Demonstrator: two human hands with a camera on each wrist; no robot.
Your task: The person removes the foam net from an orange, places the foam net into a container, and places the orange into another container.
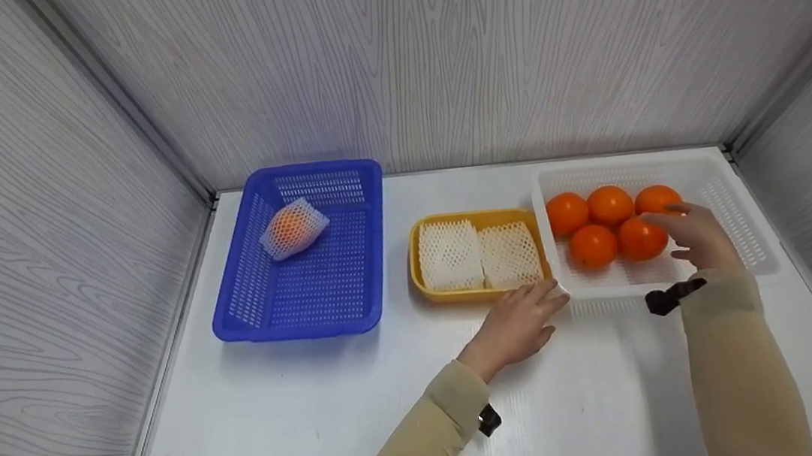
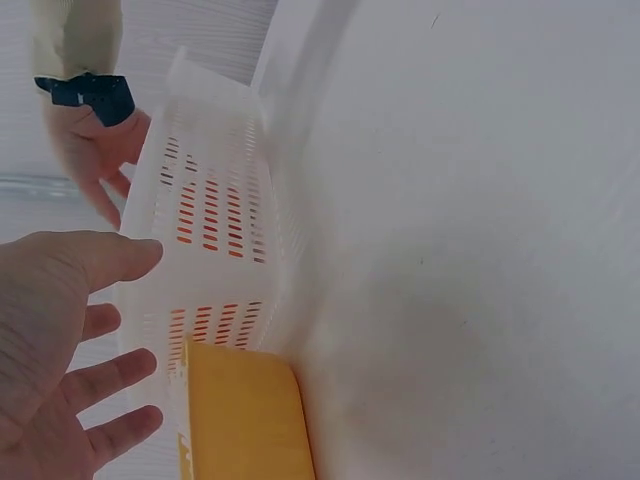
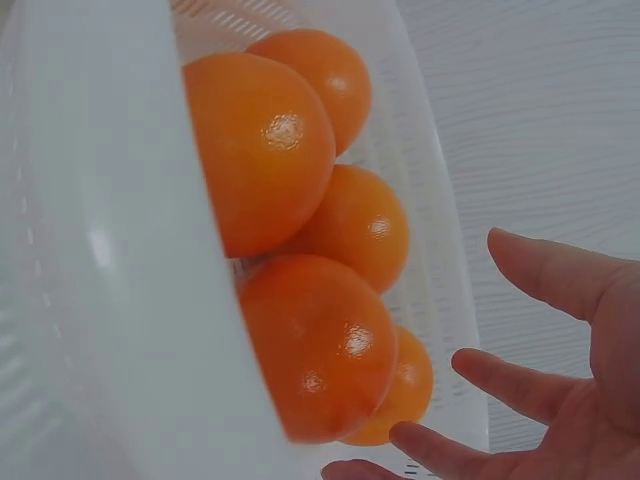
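Note:
My right hand [image 1: 703,236] reaches over the white basket [image 1: 741,219], fingers spread and holding nothing. Several oranges [image 1: 593,246] lie in that basket, the nearest one [image 3: 320,350] just off the fingertips in the right wrist view. My left hand [image 1: 513,325] hovers by the basket's near left corner, its fingers loose and holding nothing. In the left wrist view, the left thumb [image 2: 125,258] overlaps the basket's side wall. Just beyond the left hand is a yellow tray [image 1: 451,296] with two white foam net sleeves [image 1: 450,255], [image 1: 509,255] lying side by side.
A blue basket [image 1: 373,277] stands at the left, with one orange in a foam net sleeve [image 1: 294,229] inside. The yellow tray sits against the white basket's left side. Wood-grain panels [image 1: 389,63] enclose the white table [image 1: 283,422] at the back and both sides.

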